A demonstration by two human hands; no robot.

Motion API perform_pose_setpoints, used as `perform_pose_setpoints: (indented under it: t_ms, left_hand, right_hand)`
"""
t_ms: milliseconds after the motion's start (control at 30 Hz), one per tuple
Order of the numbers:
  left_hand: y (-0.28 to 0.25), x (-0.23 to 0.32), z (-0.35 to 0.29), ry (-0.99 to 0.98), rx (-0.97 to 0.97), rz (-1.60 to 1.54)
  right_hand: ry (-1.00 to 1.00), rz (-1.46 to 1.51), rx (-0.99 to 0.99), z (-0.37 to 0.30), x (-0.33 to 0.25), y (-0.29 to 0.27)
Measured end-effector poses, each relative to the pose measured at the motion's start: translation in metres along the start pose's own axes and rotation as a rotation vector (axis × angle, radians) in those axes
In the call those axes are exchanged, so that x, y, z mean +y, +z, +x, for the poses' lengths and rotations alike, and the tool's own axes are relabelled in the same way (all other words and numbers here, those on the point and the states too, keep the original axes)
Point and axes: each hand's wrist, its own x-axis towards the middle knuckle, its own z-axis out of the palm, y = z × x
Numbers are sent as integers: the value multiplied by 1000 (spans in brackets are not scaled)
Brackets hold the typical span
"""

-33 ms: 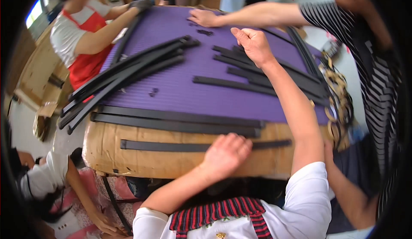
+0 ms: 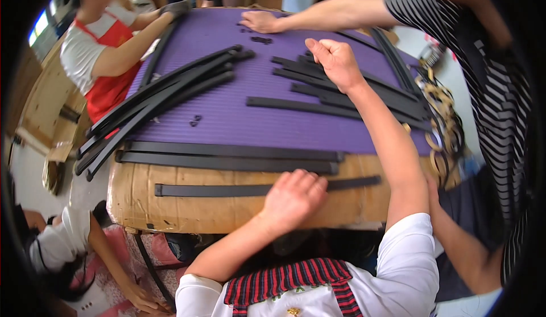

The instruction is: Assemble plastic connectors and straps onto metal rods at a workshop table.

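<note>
My left hand rests over a long flat black bar on the table's near edge, its fingers bent over the bar. The palm hides the bar's middle; both ends show. My right hand is raised above the purple mat in a closed fist, thumb uppermost. Whatever it may hold is hidden. Below and behind that forearm lies a group of black bars. Two more black bars lie side by side just beyond my left hand.
A crossed pile of black bars lies on the left. Small black parts sit near a co-worker's hand at the far side. A person in a red apron works at far left. Tangled tan straps hang at the right edge.
The whole view has shifted slightly, so things appear a little farther left. Both my hands keep the same pose.
</note>
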Motion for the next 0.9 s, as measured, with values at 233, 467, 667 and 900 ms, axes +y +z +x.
perform_pose_setpoints:
  t_ms: [233, 467, 667, 900]
  left_hand:
    - [3, 7, 7, 39, -25, 9]
    - [5, 14, 3, 64, -27, 29]
    - [5, 14, 4, 42, -12, 32]
    - [6, 14, 3, 38, -11, 74]
  right_hand:
    - [213, -68, 111, -150, 28, -88]
    - [305, -180, 223, -231, 79, -115]
    - [31, -669, 200, -245, 84, -97]
    - [184, -812, 182, -245, 90, -123]
